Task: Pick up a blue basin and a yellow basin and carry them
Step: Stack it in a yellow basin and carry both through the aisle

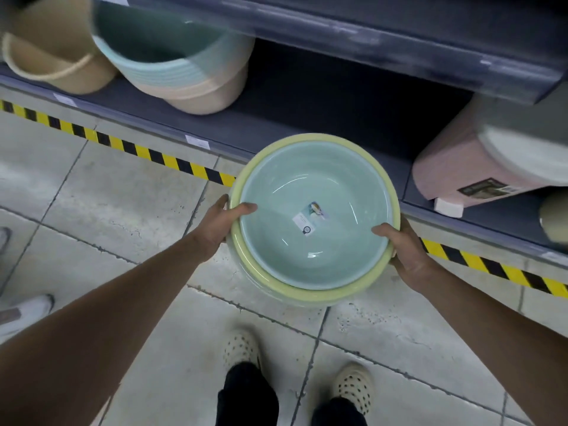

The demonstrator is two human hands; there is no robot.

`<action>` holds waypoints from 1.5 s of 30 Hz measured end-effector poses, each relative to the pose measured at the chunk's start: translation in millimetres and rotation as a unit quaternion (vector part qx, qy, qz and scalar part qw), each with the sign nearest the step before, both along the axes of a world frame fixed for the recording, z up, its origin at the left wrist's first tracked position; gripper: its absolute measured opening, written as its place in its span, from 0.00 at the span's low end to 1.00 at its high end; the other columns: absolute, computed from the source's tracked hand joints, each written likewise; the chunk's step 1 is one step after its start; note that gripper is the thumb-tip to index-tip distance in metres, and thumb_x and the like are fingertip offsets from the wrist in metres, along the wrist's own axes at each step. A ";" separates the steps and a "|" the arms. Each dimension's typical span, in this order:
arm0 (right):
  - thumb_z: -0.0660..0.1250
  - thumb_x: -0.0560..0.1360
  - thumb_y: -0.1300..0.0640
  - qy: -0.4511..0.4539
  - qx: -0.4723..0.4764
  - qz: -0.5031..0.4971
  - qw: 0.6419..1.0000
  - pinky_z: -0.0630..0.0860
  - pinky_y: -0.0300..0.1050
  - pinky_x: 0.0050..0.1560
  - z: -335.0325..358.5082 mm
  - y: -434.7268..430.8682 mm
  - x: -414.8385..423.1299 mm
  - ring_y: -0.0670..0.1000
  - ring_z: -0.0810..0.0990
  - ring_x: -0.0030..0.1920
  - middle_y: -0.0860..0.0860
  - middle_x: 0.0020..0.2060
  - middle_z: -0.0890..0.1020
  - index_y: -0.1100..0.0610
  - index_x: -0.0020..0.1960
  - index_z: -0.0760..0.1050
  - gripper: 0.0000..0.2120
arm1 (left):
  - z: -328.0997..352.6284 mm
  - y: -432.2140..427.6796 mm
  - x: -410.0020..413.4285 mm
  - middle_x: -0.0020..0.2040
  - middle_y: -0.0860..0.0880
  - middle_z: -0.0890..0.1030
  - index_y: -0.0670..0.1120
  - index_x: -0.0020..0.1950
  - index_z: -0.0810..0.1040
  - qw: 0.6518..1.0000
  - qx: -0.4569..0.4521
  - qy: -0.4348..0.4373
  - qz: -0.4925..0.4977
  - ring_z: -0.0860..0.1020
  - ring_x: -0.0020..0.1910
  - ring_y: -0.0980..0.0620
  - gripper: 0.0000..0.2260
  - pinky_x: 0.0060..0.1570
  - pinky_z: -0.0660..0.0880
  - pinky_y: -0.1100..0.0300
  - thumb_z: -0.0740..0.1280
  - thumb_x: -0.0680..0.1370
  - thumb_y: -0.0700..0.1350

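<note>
Blue basin (307,186), nested in yellow basin (302,295) before the shelf (292,96), seems light and slick; our left hand (221,224) and right hand (405,250) grip opposite rims.

Nested pair: blue basin (335,186) seated inside yellow basin (310,296), both mouth-up.

The blue basin is pale blue-green, round, glossy and shallow, with a paper label (311,218) stuck to its floor (print too small to read). The slightly wider, pale yellow basin shows as a ring of rim all around it. The stack is held in the air, left hand (219,224) and right hand (405,250) gripping opposite sides, thumbs hooked over the rims.
</note>
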State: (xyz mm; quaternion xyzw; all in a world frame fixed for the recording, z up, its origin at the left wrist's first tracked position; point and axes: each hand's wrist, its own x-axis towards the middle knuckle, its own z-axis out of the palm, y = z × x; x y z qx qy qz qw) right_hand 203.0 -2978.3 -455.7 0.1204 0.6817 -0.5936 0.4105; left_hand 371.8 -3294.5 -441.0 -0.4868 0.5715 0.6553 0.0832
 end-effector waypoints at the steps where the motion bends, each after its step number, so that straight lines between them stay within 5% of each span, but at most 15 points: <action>1: 0.72 0.65 0.54 0.003 -0.001 -0.006 1.000 0.81 0.53 0.52 4.9 -4.3 -7.7 0.56 0.84 0.57 0.50 0.58 0.85 0.45 0.68 0.74 0.31 | 4.1 -2.5 -8.1 0.62 0.48 0.83 0.50 0.79 0.63 1.000 -0.002 0.003 0.000 0.84 0.56 0.45 0.50 0.56 0.81 0.43 0.78 0.60 0.60; 8: 0.73 0.64 0.52 0.034 0.029 -0.034 0.998 0.81 0.53 0.54 -1.7 -30.8 -57.4 0.57 0.84 0.59 0.51 0.59 0.85 0.49 0.69 0.75 0.33 | -2.9 -39.1 -73.0 0.62 0.50 0.83 0.51 0.76 0.69 1.000 0.005 0.003 -0.030 0.83 0.59 0.45 0.48 0.60 0.78 0.43 0.80 0.58 0.60; 12: 0.74 0.63 0.50 0.052 0.047 -0.070 0.995 0.82 0.57 0.56 -9.3 -54.1 -79.8 0.56 0.85 0.56 0.48 0.55 0.86 0.47 0.66 0.77 0.30 | -9.1 -60.3 -118.1 0.54 0.51 0.87 0.52 0.66 0.78 0.999 -0.007 0.015 -0.036 0.84 0.54 0.47 0.29 0.52 0.80 0.50 0.76 0.66 0.56; 16: 0.72 0.68 0.54 0.065 0.053 -0.135 0.987 0.80 0.49 0.50 -17.6 -78.4 -105.8 0.55 0.84 0.51 0.50 0.51 0.87 0.51 0.64 0.79 0.24 | -21.1 -77.4 -159.1 0.53 0.51 0.87 0.51 0.63 0.80 0.998 -0.017 0.035 -0.048 0.85 0.48 0.50 0.29 0.36 0.78 0.59 0.75 0.64 0.58; 22: 0.73 0.64 0.46 0.059 0.090 -0.132 0.985 0.83 0.59 0.49 -36.6 -95.0 -141.1 0.57 0.85 0.49 0.53 0.55 0.87 0.47 0.61 0.81 0.26 | -47.2 -90.4 -206.2 0.50 0.52 0.87 0.49 0.60 0.81 0.997 -0.042 0.067 -0.011 0.84 0.43 0.53 0.23 0.38 0.76 0.60 0.77 0.68 0.54; 25: 0.74 0.65 0.46 0.074 0.070 -0.137 0.985 0.80 0.46 0.38 -44.7 -101.3 -157.0 0.56 0.85 0.46 0.51 0.49 0.87 0.48 0.57 0.81 0.22 | -58.8 -97.1 -222.6 0.47 0.51 0.86 0.48 0.58 0.81 0.998 -0.035 0.057 -0.018 0.84 0.41 0.52 0.20 0.37 0.76 0.60 0.76 0.70 0.53; 28: 0.73 0.71 0.51 0.088 0.066 -0.158 0.981 0.80 0.44 0.41 -55.4 -106.1 -172.3 0.54 0.84 0.44 0.50 0.46 0.86 0.49 0.52 0.80 0.10 | -71.6 -105.8 -240.2 0.45 0.50 0.86 0.47 0.59 0.82 0.997 -0.035 0.051 -0.042 0.82 0.36 0.52 0.22 0.35 0.75 0.61 0.76 0.69 0.55; 30: 0.73 0.72 0.52 0.090 0.068 -0.166 0.980 0.80 0.44 0.41 -64.4 -109.8 -179.6 0.53 0.84 0.44 0.49 0.45 0.86 0.49 0.50 0.80 0.07 | -79.9 -111.1 -251.6 0.42 0.50 0.84 0.46 0.58 0.82 0.997 -0.035 0.051 -0.045 0.79 0.27 0.55 0.21 0.30 0.73 0.64 0.76 0.70 0.55; 32: 0.74 0.72 0.52 0.098 0.069 -0.181 0.976 0.78 0.43 0.39 -74.7 -111.2 -189.7 0.53 0.84 0.43 0.49 0.45 0.86 0.49 0.49 0.80 0.06 | -88.6 -114.2 -264.5 0.43 0.49 0.84 0.46 0.58 0.82 0.997 -0.036 0.050 -0.050 0.80 0.29 0.53 0.23 0.31 0.73 0.63 0.76 0.68 0.56; 35: 0.75 0.72 0.53 0.100 0.070 -0.216 0.969 0.79 0.44 0.40 -80.6 -120.2 -205.9 0.52 0.83 0.41 0.51 0.42 0.84 0.54 0.50 0.80 0.09 | -100.1 -118.2 -286.2 0.48 0.45 0.86 0.44 0.60 0.82 0.998 -0.038 0.052 -0.028 0.83 0.41 0.45 0.35 0.39 0.77 0.56 0.78 0.58 0.60; 39: 0.77 0.70 0.51 0.101 0.075 -0.242 0.962 0.81 0.50 0.50 -82.6 -134.0 -232.0 0.53 0.82 0.42 0.51 0.41 0.83 0.52 0.45 0.77 0.11 | -111.0 -126.0 -313.5 0.52 0.44 0.86 0.44 0.65 0.78 0.998 -0.037 0.045 0.018 0.85 0.42 0.45 0.43 0.32 0.78 0.57 0.79 0.54 0.61; 42: 0.78 0.68 0.46 0.107 0.093 -0.221 0.965 0.82 0.53 0.54 -87.8 -137.0 -251.1 0.56 0.83 0.49 0.54 0.51 0.84 0.57 0.60 0.76 0.26 | -121.0 -133.0 -327.2 0.52 0.43 0.86 0.45 0.67 0.78 0.998 -0.034 0.055 0.009 0.85 0.39 0.45 0.46 0.28 0.78 0.57 0.80 0.53 0.64; 45: 0.78 0.68 0.45 0.122 0.083 -0.229 0.962 0.79 0.54 0.58 -92.3 -141.1 -265.8 0.55 0.82 0.51 0.53 0.54 0.82 0.54 0.65 0.72 0.30 | -134.4 -138.8 -341.6 0.58 0.44 0.85 0.48 0.70 0.77 0.997 -0.011 0.082 0.013 0.86 0.47 0.44 0.51 0.38 0.82 0.52 0.81 0.50 0.68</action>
